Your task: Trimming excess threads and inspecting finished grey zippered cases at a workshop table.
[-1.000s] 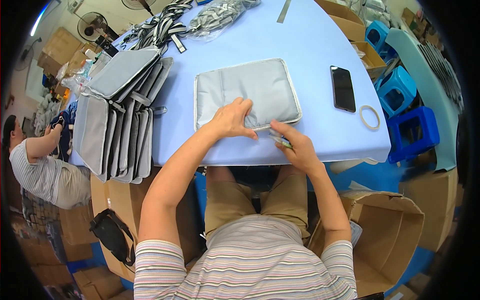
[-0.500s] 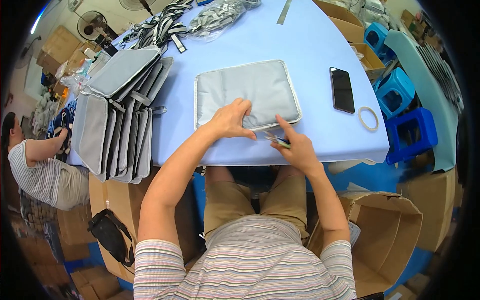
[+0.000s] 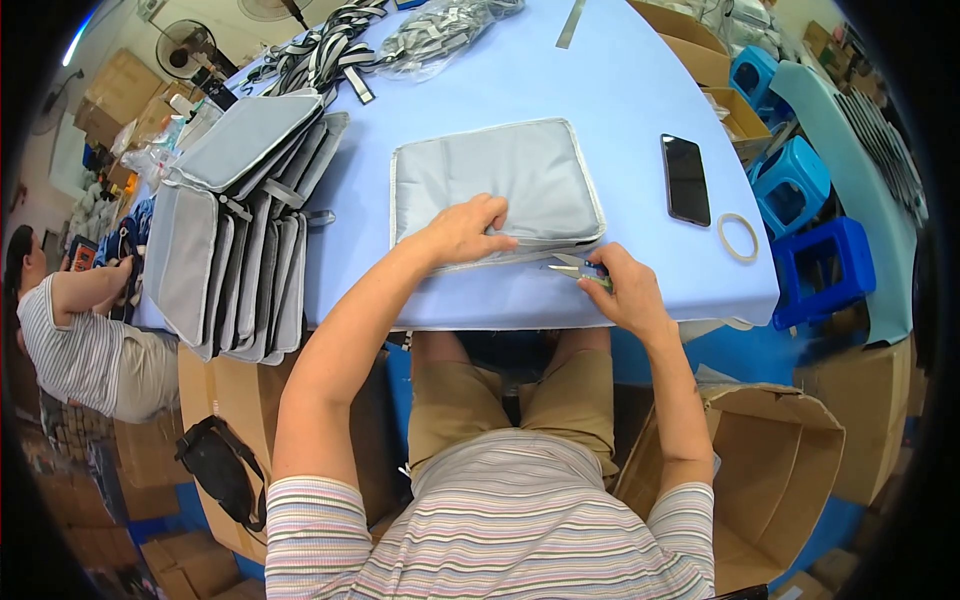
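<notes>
A flat, rectangular grey padded piece (image 3: pixel 480 165) with pale bound edges lies on the table before me. My left hand (image 3: pixel 468 232) presses on its near part with bent fingers, the thumb along the near edge. A dark strip shows under that edge to the right of the thumb. My right hand (image 3: pixel 630 290) is closed around small thread snips (image 3: pixel 580 272), just off the near right corner. Their blades point left and stand apart, touching nothing that I can see. To the left leans a stack of similar grey pieces (image 3: pixel 235 260), some with loops.
The table (image 3: pixel 480 310) has a light blue cover. A phone (image 3: pixel 685 180) and a tape ring (image 3: pixel 738 238) lie at right. Striped straps (image 3: pixel 335 45) and a bagged bundle (image 3: pixel 440 35) sit at the back. An open carton (image 3: pixel 770 480) stands low right; another person (image 3: pixel 80 330) sits far left.
My right hand and the snips have shifted right, away from the near edge. My left thumb has moved up onto that edge. The person at far left has an orange-and-dark item near the hands.
</notes>
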Available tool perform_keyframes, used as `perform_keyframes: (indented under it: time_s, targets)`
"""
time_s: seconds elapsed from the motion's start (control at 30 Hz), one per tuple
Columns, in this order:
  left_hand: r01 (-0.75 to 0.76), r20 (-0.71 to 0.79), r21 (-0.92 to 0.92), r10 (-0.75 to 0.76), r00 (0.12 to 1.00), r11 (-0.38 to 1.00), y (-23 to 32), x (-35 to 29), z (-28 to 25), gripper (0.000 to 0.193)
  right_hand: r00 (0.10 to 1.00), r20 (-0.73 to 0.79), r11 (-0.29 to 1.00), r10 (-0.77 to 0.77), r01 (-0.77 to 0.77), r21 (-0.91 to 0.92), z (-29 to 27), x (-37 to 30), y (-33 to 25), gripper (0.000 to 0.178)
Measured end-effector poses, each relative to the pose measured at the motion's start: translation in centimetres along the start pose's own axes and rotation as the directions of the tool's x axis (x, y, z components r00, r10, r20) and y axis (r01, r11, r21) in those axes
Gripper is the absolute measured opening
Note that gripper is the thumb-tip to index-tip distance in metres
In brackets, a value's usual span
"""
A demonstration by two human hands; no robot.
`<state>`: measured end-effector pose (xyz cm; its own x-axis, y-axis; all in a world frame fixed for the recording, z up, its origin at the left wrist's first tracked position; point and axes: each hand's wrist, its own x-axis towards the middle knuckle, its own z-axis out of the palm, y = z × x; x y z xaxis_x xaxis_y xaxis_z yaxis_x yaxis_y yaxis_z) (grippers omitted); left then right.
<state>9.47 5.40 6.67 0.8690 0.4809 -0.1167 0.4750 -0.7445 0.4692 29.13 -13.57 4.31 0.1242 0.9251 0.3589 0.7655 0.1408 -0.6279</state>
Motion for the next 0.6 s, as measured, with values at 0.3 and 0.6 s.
perform_keyframes:
  time_s: [0.3,0.6]
  targets:
    - [0.039,0.105,-0.018,-0.037,0.994,0.999,-0.2,0.6,-0.4,0.038,0.976,-0.095,0.965,-0.198,0.177,-0.192,0.7,1.2,0.7,0.024]
    - [0.043,0.102,-0.028,-0.04,0.994,0.999,-0.2,0.6,-0.3,0.039,0.974,-0.101,0.962,-0.205,0.181,-0.204,1.2,1.4,0.5,0.022]
